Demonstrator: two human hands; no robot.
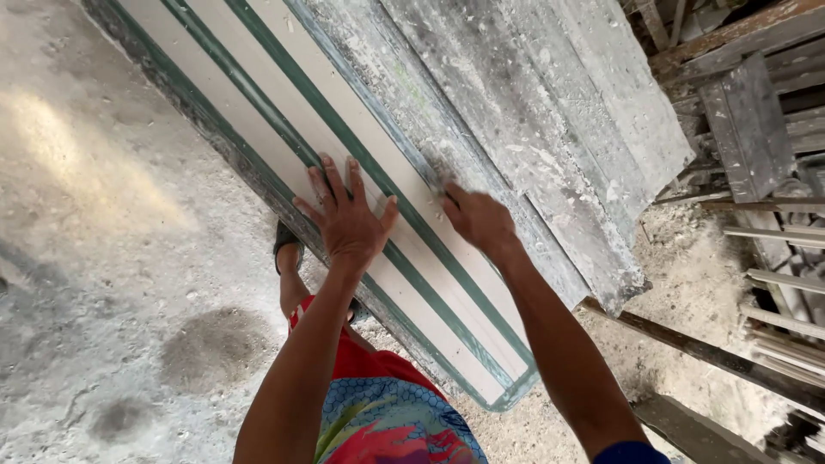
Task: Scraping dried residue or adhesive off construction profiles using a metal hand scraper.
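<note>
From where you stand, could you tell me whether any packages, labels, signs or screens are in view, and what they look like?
None: no package, label, sign or screen shows.
Left hand: spread flat on a long white mould with green strips.
Right hand: fingers bent at the edge of a grey, plaster-caked slab beside the mould.
Weathered wooden planks: stacked at the right.

Sunlight falls in patches across a dusty grey concrete floor (112,258), while weathered wooden planks and battens (756,129) lie stacked at right.
</note>
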